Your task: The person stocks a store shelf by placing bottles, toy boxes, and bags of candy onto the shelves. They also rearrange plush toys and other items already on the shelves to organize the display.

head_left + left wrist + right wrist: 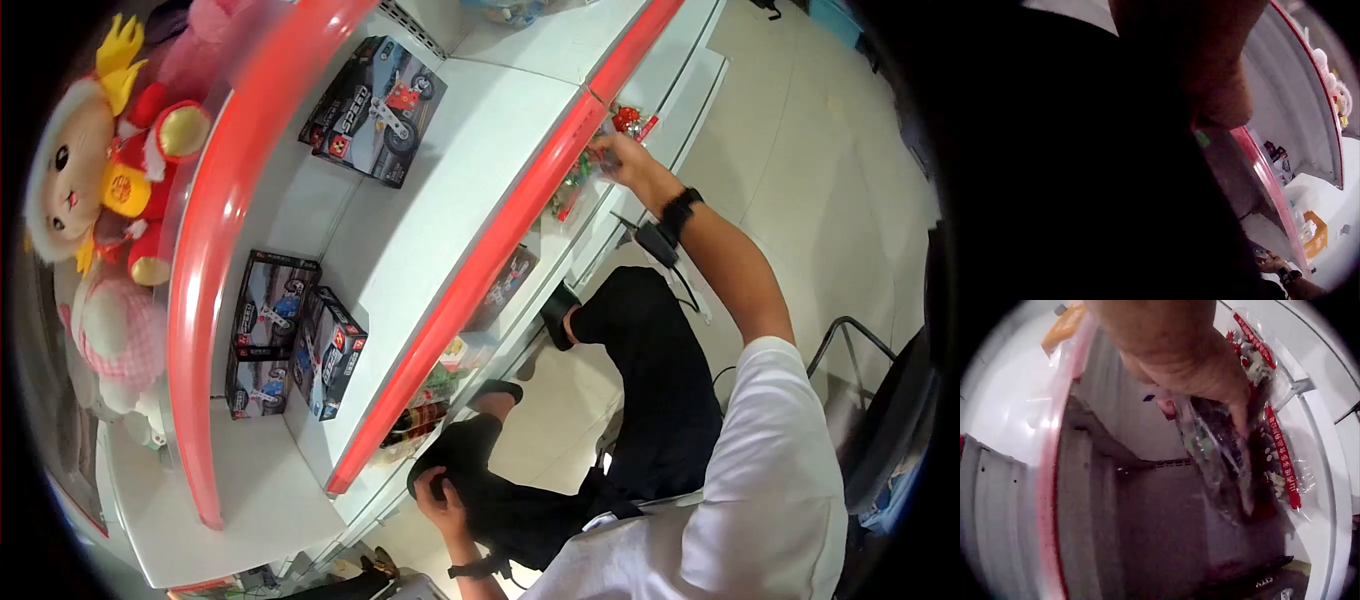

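My right hand (pixel 627 162) reaches in under the red edge strip (pixel 490 255) to the lower shelf. In the right wrist view its fingers (pixel 1240 415) grip a clear plastic packet (pixel 1207 447) with dark and greenish contents, tilted on its edge. Beside it, toward the shelf's front, lie similar clear packets (pixel 1283 456) with red printed labels and small pieces inside. My left hand (pixel 442 503) rests on my knee in black trousers (pixel 465 455), its fingers loosely bent and holding nothing. Most of the left wrist view is dark.
Boxed toy motorcycle kits (pixel 385 110) stand on the white upper shelf (pixel 440 170). Plush toys (pixel 110 190) sit on the shelf at the left. Another box (pixel 503 285) is on the lower shelf. A black chair (pixel 885 410) stands on the tiled floor at the right.
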A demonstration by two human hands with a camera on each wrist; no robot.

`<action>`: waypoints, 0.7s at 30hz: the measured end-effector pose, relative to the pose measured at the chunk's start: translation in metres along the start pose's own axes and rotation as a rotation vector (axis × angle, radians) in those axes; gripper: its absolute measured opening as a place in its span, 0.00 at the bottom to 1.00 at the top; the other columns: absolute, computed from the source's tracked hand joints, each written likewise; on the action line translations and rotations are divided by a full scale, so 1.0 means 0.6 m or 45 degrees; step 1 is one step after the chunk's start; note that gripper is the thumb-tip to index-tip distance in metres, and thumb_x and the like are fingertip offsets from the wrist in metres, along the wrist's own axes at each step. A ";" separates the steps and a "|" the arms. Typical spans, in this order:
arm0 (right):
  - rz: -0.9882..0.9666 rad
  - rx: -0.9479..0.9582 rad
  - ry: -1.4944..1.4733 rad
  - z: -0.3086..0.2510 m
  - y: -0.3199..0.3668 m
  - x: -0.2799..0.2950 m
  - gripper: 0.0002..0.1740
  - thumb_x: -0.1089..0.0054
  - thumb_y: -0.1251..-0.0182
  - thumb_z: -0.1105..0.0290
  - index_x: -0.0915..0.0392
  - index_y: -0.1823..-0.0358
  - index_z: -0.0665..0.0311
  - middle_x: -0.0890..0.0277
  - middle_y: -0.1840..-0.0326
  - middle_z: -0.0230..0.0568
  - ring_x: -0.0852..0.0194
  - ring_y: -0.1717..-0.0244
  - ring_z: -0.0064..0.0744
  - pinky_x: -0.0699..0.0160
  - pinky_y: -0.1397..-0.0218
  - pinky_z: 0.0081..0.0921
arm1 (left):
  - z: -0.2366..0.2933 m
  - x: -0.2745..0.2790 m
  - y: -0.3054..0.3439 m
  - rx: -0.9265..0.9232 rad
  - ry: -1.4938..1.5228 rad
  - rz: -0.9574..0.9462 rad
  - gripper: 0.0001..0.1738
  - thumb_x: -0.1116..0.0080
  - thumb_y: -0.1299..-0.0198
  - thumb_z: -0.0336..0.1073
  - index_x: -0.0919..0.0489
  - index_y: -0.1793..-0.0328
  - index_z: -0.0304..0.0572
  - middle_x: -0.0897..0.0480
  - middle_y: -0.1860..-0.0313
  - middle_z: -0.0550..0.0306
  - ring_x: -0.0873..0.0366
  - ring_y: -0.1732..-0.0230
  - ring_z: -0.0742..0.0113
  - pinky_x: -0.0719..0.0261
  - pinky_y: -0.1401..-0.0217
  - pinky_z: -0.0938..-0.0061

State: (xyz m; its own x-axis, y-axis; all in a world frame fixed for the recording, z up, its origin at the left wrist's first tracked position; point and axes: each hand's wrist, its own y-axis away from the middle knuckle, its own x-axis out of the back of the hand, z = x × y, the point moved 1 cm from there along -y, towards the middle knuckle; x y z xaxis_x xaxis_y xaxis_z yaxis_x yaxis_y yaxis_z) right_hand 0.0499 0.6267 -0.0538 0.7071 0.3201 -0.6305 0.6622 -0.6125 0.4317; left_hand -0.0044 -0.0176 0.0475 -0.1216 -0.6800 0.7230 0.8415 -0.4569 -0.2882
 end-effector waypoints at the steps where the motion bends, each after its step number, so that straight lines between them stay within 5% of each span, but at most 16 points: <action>1: -0.011 0.055 -0.022 -0.002 0.039 0.009 0.14 0.43 0.45 0.73 0.26 0.55 0.60 0.24 0.58 0.37 0.24 0.62 0.35 0.22 0.62 0.35 | 0.001 0.000 0.000 -0.008 -0.008 -0.029 0.09 0.49 0.48 0.26 0.23 0.60 0.33 0.21 0.62 0.52 0.24 0.56 0.59 0.30 0.46 0.69; 3: -0.127 -0.013 -0.182 -0.009 0.110 0.055 0.16 0.44 0.45 0.79 0.28 0.53 0.63 0.24 0.59 0.38 0.24 0.63 0.33 0.21 0.61 0.28 | 0.007 0.000 -0.005 -0.033 -0.003 -0.033 0.09 0.49 0.48 0.26 0.23 0.60 0.34 0.21 0.62 0.52 0.24 0.56 0.59 0.30 0.46 0.69; 5: 0.073 0.103 -0.300 -0.022 0.211 0.037 0.09 0.42 0.44 0.78 0.25 0.60 0.67 0.23 0.65 0.38 0.23 0.65 0.31 0.19 0.59 0.29 | -0.002 0.002 -0.003 -0.071 -0.019 -0.058 0.09 0.47 0.47 0.27 0.23 0.60 0.35 0.21 0.62 0.52 0.24 0.57 0.59 0.30 0.46 0.69; 10: 0.145 0.216 -0.344 -0.025 0.343 0.135 0.09 0.44 0.41 0.79 0.27 0.58 0.70 0.23 0.62 0.41 0.21 0.60 0.35 0.19 0.51 0.34 | 0.004 0.002 -0.007 -0.038 0.133 -0.052 0.08 0.48 0.43 0.29 0.23 0.58 0.33 0.20 0.62 0.53 0.24 0.56 0.62 0.30 0.47 0.71; 15: 0.173 0.392 -0.363 -0.078 0.517 0.038 0.09 0.43 0.40 0.77 0.26 0.58 0.69 0.23 0.61 0.40 0.22 0.59 0.34 0.21 0.51 0.31 | 0.006 0.008 -0.003 -0.077 0.207 -0.036 0.08 0.48 0.44 0.26 0.24 0.58 0.33 0.20 0.62 0.53 0.24 0.56 0.62 0.30 0.45 0.70; 21: -0.072 0.600 -0.375 -0.104 0.544 -0.084 0.12 0.41 0.39 0.75 0.26 0.55 0.68 0.23 0.58 0.39 0.23 0.57 0.35 0.24 0.48 0.31 | 0.013 0.013 0.005 -0.042 0.363 0.013 0.09 0.47 0.44 0.26 0.23 0.58 0.33 0.19 0.63 0.53 0.24 0.57 0.63 0.31 0.45 0.71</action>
State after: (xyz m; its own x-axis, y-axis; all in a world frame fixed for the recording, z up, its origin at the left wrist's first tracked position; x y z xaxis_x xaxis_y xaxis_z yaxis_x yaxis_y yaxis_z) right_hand 0.2459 0.4559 0.1591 0.5298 0.1875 -0.8272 0.4663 -0.8790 0.0995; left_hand 0.0014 -0.0198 0.0572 -0.2602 -0.8163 0.5157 0.8264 -0.4645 -0.3181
